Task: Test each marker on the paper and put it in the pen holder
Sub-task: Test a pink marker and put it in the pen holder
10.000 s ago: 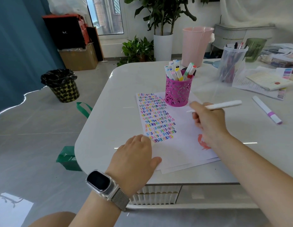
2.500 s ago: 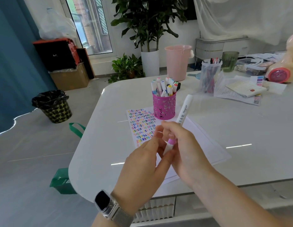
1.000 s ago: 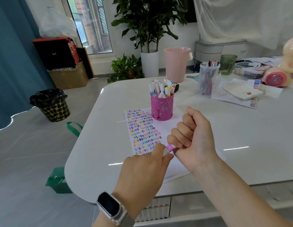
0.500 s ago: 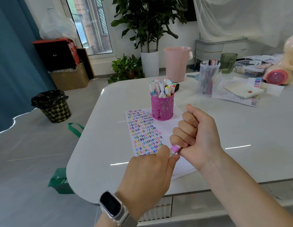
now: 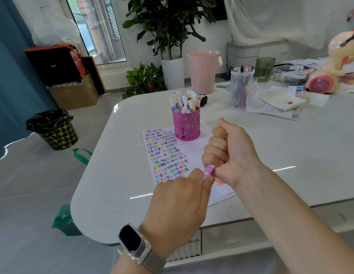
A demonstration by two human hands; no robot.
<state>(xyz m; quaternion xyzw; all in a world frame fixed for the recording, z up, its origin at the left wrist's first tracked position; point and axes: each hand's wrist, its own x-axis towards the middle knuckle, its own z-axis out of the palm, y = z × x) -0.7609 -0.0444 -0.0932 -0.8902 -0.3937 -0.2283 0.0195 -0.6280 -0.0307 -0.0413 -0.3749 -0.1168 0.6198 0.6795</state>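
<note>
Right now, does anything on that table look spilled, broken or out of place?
Nothing stands out. The pink pen holder stands upright on the paper, with markers upright inside. The right hand grips a marker while the left hand pinches its end. The papers at the far right lie in a loose pile.

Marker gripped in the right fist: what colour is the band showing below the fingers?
Pinkish-purple; the marker shows only in the head view, its cap end pinched by the left hand.
</note>
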